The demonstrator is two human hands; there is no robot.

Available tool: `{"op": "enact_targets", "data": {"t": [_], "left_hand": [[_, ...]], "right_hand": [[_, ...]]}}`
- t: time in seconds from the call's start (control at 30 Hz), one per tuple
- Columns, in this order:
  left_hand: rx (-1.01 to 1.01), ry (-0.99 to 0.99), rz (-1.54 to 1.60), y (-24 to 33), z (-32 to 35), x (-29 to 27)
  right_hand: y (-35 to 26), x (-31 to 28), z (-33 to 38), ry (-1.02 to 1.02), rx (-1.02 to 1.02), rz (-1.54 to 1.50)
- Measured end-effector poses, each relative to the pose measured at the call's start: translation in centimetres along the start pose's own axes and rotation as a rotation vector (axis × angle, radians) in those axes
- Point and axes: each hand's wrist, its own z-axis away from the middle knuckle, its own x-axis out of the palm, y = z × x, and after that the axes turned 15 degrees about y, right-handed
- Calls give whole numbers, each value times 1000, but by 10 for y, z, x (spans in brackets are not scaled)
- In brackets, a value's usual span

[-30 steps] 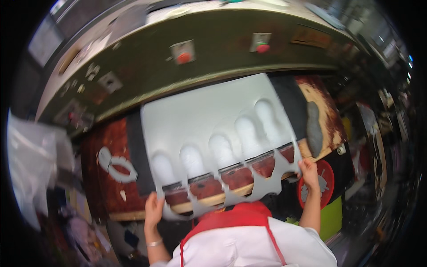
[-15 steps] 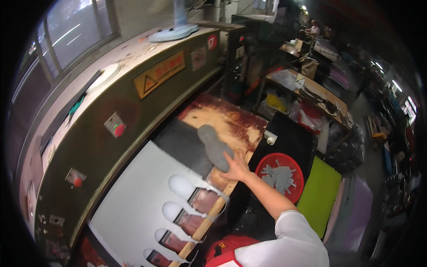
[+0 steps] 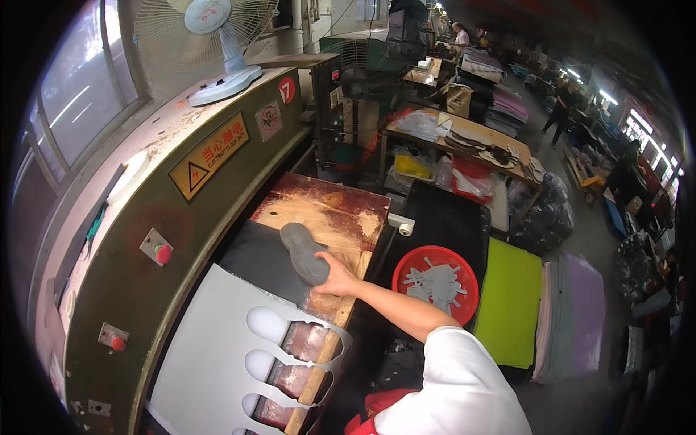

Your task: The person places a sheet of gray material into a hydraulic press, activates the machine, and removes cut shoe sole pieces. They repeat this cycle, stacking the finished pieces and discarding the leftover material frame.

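My right hand (image 3: 336, 275) reaches in from the lower right and is closed around the near end of a grey insole-shaped piece (image 3: 299, 246), which looks thick, perhaps several layers. That piece lies across the edge of a dark sheet (image 3: 264, 259) and the worn wooden board (image 3: 326, 206). Nearer to me a pale grey sheet (image 3: 199, 341) covers the bed, with sole-shaped cutouts along its right edge and thin strips left between them. My left hand is not in view.
A green machine beam (image 3: 152, 210) with red buttons runs along the left, a fan (image 3: 225, 80) on top. Right of my arm stands a red basin (image 3: 400, 279) of grey scraps, beside lime-green sheets (image 3: 511, 304) and lilac sheets (image 3: 583, 319). A table (image 3: 500, 138) with cut pieces stands farther back.
The view has turned, so the scene sits farther left and more of the fan and room shows. My right hand stays at the near end of the grey insole-shaped piece.
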Motion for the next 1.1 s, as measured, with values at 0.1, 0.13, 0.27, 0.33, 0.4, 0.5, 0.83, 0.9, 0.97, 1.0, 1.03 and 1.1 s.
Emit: {"op": "enact_targets", "data": {"t": [0.1,0.13,0.27,0.33,0.4,0.5,0.83,0.9,0.97,1.0,1.03,1.1], "left_hand": [[41,-49,-3,10,10,-5],[-83,-108,188,10,11,-5],[-233,-190,107,-5,23,-9],[-20,9,81,-6,24,-8],[32,83,92,-5,23,-9],[1,59,160,-1,23,-11],[-68,-47,279,-1,15,-17],[-80,-54,315,-2,13,-19],[-90,-63,361,-2,8,-18],[-102,-91,370,-1,4,-16],[-106,-99,360,-1,-1,-13],[-107,-106,355,0,-16,-3]], "right_hand": [[-35,7,15,59,92,-321],[-48,8,26,137,9,-241],[-114,6,84,-54,-80,-474],[-153,13,109,-297,13,-668],[-193,31,133,-512,125,-864],[-241,75,167,-741,233,-953],[-350,252,298,-487,-584,-216],[-352,260,310,-444,-632,-204],[-349,263,312,-459,-608,-161],[-346,266,307,-491,-663,-143],[-343,270,301,-533,-684,-147],[-341,282,283,-585,-724,-183]]}}
